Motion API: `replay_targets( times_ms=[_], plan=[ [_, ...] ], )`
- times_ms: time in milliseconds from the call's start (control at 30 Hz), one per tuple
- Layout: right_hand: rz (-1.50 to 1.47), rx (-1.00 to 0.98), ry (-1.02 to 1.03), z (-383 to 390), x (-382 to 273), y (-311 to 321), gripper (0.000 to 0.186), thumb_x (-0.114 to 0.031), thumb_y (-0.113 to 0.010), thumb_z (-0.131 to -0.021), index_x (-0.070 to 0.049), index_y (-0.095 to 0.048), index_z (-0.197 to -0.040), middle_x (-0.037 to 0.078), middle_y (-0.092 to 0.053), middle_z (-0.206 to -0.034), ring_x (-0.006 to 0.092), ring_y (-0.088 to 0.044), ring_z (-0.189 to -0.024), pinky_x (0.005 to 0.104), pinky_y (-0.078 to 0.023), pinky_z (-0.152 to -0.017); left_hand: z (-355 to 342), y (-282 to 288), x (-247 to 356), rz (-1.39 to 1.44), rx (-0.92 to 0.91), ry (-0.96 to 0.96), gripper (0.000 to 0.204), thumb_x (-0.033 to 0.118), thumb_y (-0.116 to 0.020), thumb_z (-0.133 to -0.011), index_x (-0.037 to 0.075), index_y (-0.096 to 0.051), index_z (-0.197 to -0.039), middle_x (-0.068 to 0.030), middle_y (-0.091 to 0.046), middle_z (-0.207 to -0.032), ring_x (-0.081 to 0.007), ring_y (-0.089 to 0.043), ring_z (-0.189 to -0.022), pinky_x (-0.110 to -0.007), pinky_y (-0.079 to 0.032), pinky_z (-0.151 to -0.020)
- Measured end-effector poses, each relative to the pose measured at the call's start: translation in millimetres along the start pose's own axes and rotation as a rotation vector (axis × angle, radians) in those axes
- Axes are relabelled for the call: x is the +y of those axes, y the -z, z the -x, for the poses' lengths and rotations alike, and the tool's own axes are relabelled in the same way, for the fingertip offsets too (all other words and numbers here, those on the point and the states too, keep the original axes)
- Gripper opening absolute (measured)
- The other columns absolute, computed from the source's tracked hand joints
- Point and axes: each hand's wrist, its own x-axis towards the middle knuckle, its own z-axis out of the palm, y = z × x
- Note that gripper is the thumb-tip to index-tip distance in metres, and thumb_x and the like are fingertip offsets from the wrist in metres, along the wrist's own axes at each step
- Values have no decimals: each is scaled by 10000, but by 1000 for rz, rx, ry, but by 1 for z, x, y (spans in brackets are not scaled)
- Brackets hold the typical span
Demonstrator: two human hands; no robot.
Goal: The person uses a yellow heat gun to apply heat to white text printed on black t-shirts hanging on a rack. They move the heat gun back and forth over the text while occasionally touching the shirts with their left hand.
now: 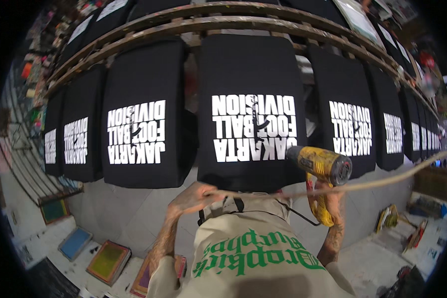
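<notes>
My right hand (334,199) grips the handle of a yellow heat gun (317,163) with a dark rear end. Its nozzle points left, over the lower right corner of the white print on a black T-shirt (251,64) straight ahead of me. Close to that shirt's front edge, my left hand (196,196) is closed around a pale cord (382,181). The cord stretches from there past my right wrist and off to the far right. Part of my right hand is hidden behind the cord and the gun.
More black shirts with the same white print, such as one on the left (144,74) and one on the right (340,74), lie in a row. Behind them runs a wooden rail (233,22). Framed screens (109,261) stand on the floor at lower left.
</notes>
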Motion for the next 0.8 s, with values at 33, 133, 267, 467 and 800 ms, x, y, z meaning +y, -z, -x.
replay_targets(
  times_ms=[33,133,267,467,800],
  plan=[
    [-32,54,13,3,-15,-16,362,-76,-765,-864,4,-639,-1193,100,-712,-1039,185,-698,-939,330,-566,-765,13,2,-9,63,-89,1,320,359,-681,-1002,66,-775,-1089,-8,-679,-812,-78,-542,-733,-293,-449,-687],
    [42,40,20,6,-67,-41,267,-84,-753,-867,-6,-673,-1109,77,-713,-986,160,-688,-876,326,-558,-724,45,1,-3,90,-313,-12,277,319,-694,-993,93,-772,-1133,-12,-746,-898,-87,-593,-791,-291,-493,-768],
    [-157,19,-64,10,-99,-59,212,-77,-730,-866,-17,-673,-1061,43,-702,-887,126,-661,-754,306,-537,-670,67,-4,-6,23,-498,50,263,257,-680,-996,127,-757,-1211,0,-765,-921,-91,-641,-836,-308,-534,-820],
    [312,-30,103,0,-105,-54,144,-87,-698,-889,-14,-672,-1010,46,-674,-787,112,-633,-687,290,-519,-633,96,-9,-5,-138,-444,66,296,251,-594,-967,80,-751,-1150,-65,-647,-653,-174,-554,-558,-369,-496,-607],
    [189,51,73,5,-60,-41,226,-129,-748,-868,-3,-676,-1040,61,-693,-866,127,-659,-741,322,-535,-675,78,-28,-43,-602,-664,111,285,318,-651,-864,57,-740,-794,-46,-607,-587,-185,-506,-522,-360,-471,-572]
  ],
)
